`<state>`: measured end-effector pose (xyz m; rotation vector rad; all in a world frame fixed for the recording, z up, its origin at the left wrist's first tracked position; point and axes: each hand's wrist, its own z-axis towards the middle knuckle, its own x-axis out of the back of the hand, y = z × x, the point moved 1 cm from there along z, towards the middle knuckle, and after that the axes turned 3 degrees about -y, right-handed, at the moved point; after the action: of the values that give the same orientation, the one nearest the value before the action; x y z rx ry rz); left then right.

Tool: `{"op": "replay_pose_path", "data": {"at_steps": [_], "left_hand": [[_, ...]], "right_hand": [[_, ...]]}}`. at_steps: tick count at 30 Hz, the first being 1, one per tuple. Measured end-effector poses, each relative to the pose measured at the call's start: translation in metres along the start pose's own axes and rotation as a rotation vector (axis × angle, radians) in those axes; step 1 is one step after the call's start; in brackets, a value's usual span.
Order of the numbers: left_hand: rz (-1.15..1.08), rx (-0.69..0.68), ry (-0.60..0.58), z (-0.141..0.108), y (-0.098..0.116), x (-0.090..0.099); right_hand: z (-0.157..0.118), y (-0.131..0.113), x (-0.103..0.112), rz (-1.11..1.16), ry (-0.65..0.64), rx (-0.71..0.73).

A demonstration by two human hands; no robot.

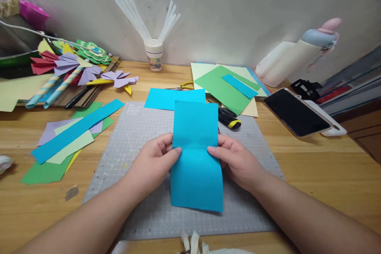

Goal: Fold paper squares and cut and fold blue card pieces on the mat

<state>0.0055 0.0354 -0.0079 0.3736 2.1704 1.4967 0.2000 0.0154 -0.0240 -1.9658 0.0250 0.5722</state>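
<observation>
Between my two hands is a sheet of blue paper [196, 178], held up over the grey cutting mat [119, 190]. A crease runs across its middle, level with my thumbs. My left hand [159, 154] pinches the left edge, thumb in front and fingers behind. On the opposite edge my right hand [233, 156] grips in the same way. Just beyond the held sheet lies another blue paper piece [160, 98], partly covered by it. Black-and-yellow cutter-like tool [230, 119] rests to the right of the sheet, its far part hidden.
Coloured strips [77, 131] lie left, below paper flowers [71, 63]. Paper cups [154, 53] with white strips stand by the wall. Stacked papers [220, 83], a phone [297, 112] and a white bottle [297, 57] are at right. Yellow-handled scissors or pliers [186, 85] lie behind.
</observation>
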Motion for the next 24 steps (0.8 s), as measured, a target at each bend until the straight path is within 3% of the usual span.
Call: {"op": "replay_pose_path", "data": {"at_steps": [7, 16, 24], "left_hand": [[0.040, 0.003, 0.132, -0.0026, -0.0004, 0.0011], [0.028, 0.049, 0.026, 0.0004, -0.0033, 0.0011], [0.061, 0.029, 0.181, -0.0019, 0.0026, -0.0003]], "right_hand": [[-0.0003, -0.0003, 0.0005, 0.015, 0.012, 0.001], [0.0013, 0.0005, 0.0007, -0.011, 0.006, 0.038], [0.0017, -0.0057, -0.0001, -0.035, 0.128, 0.018]]}}
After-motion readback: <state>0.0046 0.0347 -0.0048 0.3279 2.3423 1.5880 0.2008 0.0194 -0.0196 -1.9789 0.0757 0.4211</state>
